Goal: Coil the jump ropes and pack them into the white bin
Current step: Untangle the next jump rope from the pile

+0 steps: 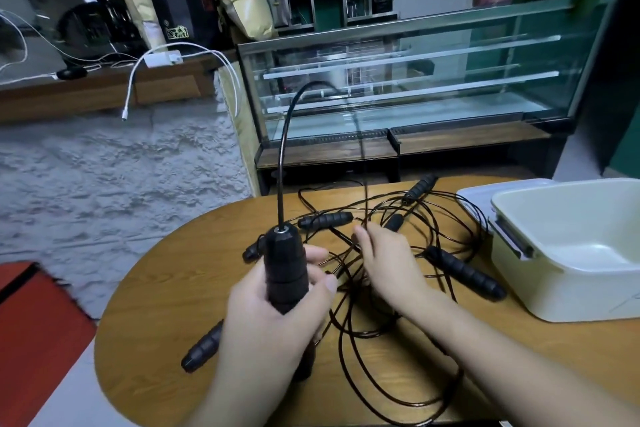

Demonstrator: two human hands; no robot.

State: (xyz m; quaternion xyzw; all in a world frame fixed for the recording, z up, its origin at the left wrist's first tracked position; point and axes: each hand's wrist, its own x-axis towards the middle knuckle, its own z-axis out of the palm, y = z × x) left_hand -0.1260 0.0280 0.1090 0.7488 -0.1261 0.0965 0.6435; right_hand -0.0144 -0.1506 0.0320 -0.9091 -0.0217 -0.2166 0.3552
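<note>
Held handle: a black ribbed foam jump-rope handle (286,269) stands upright in the left hand (273,315), whose fingers and thumb are curled round its lower part
Its cord: a thin black cord (282,163) rises from the handle's top, arches over and comes down toward the right hand (388,262)
Right hand: fingers bent together at the descending cord, seemingly pinching it, though the contact itself is blurred
Hands relative: apart, the left nearer the camera, the right just beyond and to its side
Other ropes: a tangle of thin black cords (360,340) lies loose across the rounded wooden worktop (156,291), uncoiled
Loose handles: black foam handles lie among the tangle, one beyond the hands (325,219), one near the far edge (420,188), one by the bin (465,274), one at the near left (204,347)
White bin: a white plastic rectangular bin (568,291) sits on the worktop's right end, holding no rope, with some cords looping just beside its left wall
Beyond: a glass display case (415,80) behind the worktop, and a white charging cable (138,80) hanging from a wooden ledge at the left
</note>
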